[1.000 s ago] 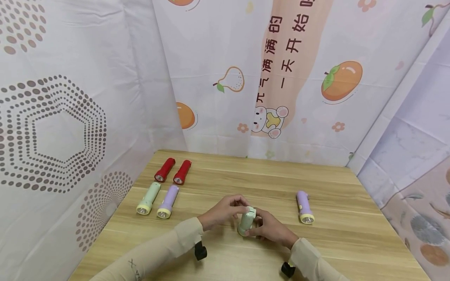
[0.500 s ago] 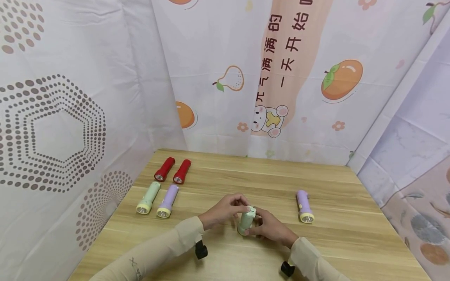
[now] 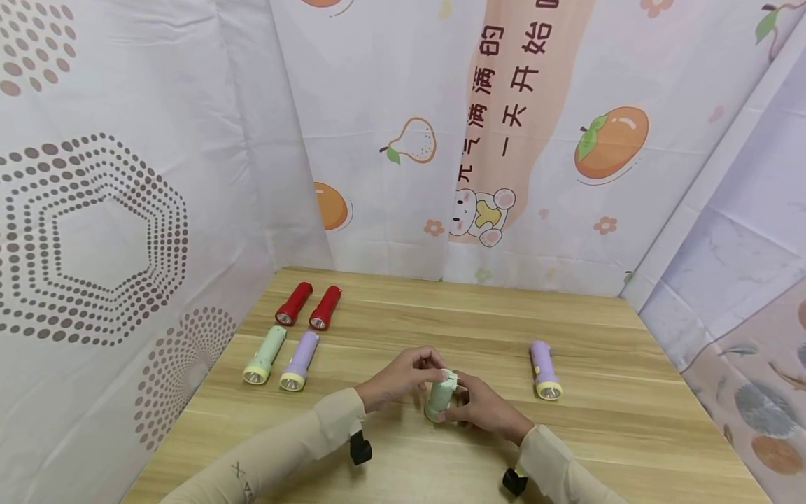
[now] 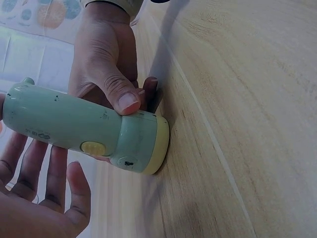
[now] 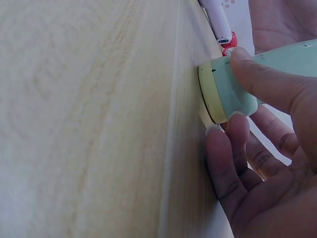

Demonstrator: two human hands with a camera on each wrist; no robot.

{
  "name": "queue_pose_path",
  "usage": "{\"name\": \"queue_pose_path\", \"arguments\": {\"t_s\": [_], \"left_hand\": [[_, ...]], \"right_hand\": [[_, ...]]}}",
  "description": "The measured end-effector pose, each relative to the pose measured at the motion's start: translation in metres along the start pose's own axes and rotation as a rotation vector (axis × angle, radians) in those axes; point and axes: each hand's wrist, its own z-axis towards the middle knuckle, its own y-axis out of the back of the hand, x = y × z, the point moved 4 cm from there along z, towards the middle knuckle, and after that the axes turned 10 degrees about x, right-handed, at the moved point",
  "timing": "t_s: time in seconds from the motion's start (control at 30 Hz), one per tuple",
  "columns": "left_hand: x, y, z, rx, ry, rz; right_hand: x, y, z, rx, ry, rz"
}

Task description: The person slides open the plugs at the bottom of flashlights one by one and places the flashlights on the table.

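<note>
A pale green flashlight [image 3: 440, 400] with a yellow rim stands lens-down on the wooden table between both hands. My left hand [image 3: 401, 378] holds its tail end from the left, thumb on the top. My right hand [image 3: 490, 409] grips the lower part, its thumb [image 5: 265, 82] lying along the head. In the left wrist view, the yellow switch [image 4: 93, 148] on the flashlight's [image 4: 69, 116] side shows, and the yellow rim meets the table. The lens is hidden against the tabletop.
At the left lie two red flashlights [image 3: 294, 304], a green flashlight [image 3: 265, 355] and a purple flashlight [image 3: 300, 362]. Another purple flashlight [image 3: 544, 371] lies to the right. Printed curtains [image 3: 390, 210] enclose the wooden table [image 3: 604, 434] at the back and sides.
</note>
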Motion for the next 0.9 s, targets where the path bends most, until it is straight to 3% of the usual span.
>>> {"name": "queue_pose_path", "arguments": {"t_s": [0.9], "left_hand": [[0.0019,0.0008,0.0009,-0.001,0.007,-0.013]], "right_hand": [[-0.0019,0.0005,0.001,0.0,-0.008,-0.035]]}}
